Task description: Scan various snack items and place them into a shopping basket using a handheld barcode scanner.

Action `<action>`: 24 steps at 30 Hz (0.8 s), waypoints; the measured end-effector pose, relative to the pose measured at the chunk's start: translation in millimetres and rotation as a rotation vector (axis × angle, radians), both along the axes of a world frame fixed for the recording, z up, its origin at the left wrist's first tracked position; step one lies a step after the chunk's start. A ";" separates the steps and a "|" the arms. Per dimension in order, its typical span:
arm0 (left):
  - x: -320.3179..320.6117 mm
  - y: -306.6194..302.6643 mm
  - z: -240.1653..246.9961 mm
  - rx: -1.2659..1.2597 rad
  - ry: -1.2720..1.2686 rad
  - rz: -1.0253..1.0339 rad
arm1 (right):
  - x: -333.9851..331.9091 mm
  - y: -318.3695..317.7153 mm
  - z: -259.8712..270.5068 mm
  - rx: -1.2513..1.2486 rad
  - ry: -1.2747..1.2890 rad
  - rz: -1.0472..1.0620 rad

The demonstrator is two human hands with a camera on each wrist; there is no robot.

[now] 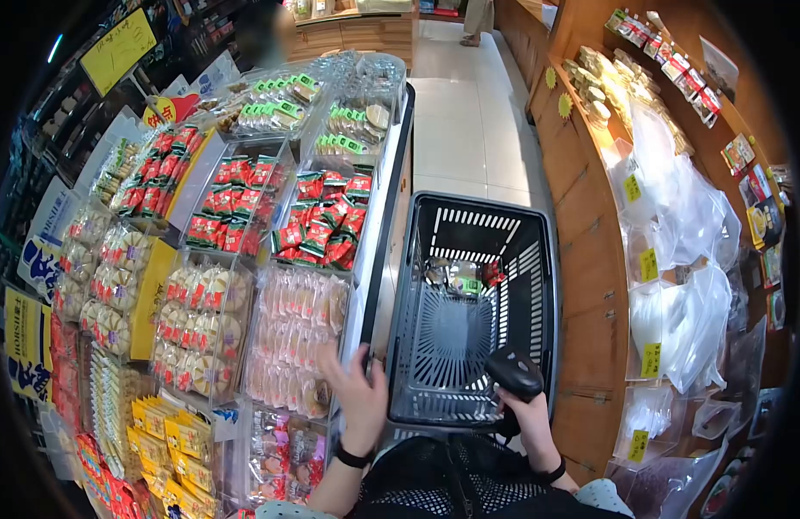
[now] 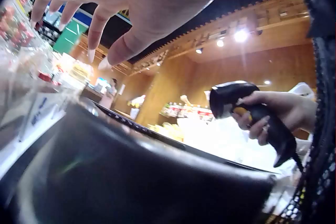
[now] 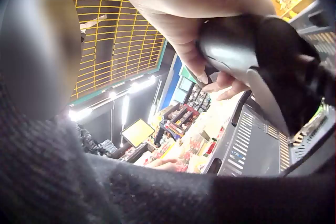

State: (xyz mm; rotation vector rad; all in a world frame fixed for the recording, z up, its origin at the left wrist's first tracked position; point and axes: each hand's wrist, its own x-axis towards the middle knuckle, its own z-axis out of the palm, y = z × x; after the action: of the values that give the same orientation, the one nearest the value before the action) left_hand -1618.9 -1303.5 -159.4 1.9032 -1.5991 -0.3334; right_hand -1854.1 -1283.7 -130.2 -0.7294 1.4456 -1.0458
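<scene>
My right hand [image 1: 530,422] grips a black handheld barcode scanner [image 1: 514,372] by its handle, over the near right corner of a black shopping basket [image 1: 448,333]. In the left wrist view the fingers curl round the scanner [image 2: 239,95], near its orange trigger. Fingers spread and holding nothing, my left hand [image 1: 363,402] hovers beside the basket's left rim. Close by it lie clear-wrapped pastries [image 1: 303,298] in a bin. A few small packets, one with a green label [image 1: 465,281] and one red [image 1: 493,273], sit at the basket's far end.
Clear bins of packaged snacks fill the left display, including red-and-green packets [image 1: 326,221] and yellow packets [image 1: 171,437]. Along the right stands a wooden counter [image 1: 582,199] with plastic bags [image 1: 690,320]. A tiled aisle [image 1: 452,130] runs ahead, where a person's legs [image 1: 476,19] show.
</scene>
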 end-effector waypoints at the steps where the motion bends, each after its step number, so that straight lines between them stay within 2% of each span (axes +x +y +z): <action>1: -8.1 4.5 -2.7 -0.012 0.040 -0.068 | 2.9 7.9 0.3 -0.002 0.021 -0.053; 2: -14.3 7.9 -4.7 0.022 0.033 -0.102 | -6.2 2.1 0.2 -0.016 0.030 0.025; 3: -23.0 11.8 -7.1 0.056 0.026 -0.136 | -2.4 12.0 3.4 -0.016 0.018 -0.044; 5: -39.7 12.7 -15.7 0.060 -0.018 -0.150 | -24.3 8.1 0.8 0.001 0.025 0.037; 7: -53.4 24.0 -23.0 0.102 -0.160 -0.111 | -46.4 15.7 7.8 -0.007 -0.064 -0.031; 9: -72.6 28.9 -25.7 0.089 -0.182 -0.068 | -76.1 16.8 14.5 -0.063 -0.091 -0.050; 11: -94.0 41.4 -26.1 0.102 -0.192 0.085 | -116.1 15.2 -3.2 -0.079 -0.107 0.014; 13: -108.2 47.5 -31.5 0.120 -0.346 0.290 | -162.4 16.9 -1.9 -0.070 -0.161 0.005; 15: -126.6 55.7 -23.9 0.131 -0.403 0.516 | -209.5 16.6 -14.8 -0.130 -0.060 0.055; 16: -137.6 58.4 -30.4 0.094 -0.344 0.658 | -229.4 10.3 -15.8 -0.138 -0.068 0.087; 17: -149.1 65.9 -31.3 0.101 -0.383 0.669 | -247.2 9.4 -14.6 -0.136 -0.076 0.108; 19: -166.8 71.1 -51.9 -0.103 -0.064 0.890 | -284.3 -0.7 -4.0 -0.137 -0.077 0.095; 20: -175.3 73.7 -60.8 -0.097 -0.068 0.913 | -293.5 -5.5 -0.7 -0.109 -0.068 0.039; 22: -189.8 77.8 -74.3 -0.271 0.364 0.922 | -308.9 -15.7 -2.6 -0.076 -0.054 0.006; 24: -189.0 78.7 -81.8 -0.284 0.353 0.956 | -319.5 -31.1 -12.5 -0.097 -0.078 0.005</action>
State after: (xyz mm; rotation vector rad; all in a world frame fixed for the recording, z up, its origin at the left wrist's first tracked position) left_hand -1807.9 -1224.8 -241.2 1.9972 -0.3800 -0.0150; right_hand -2173.6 -1314.8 -142.8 -0.7530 1.3330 -1.1346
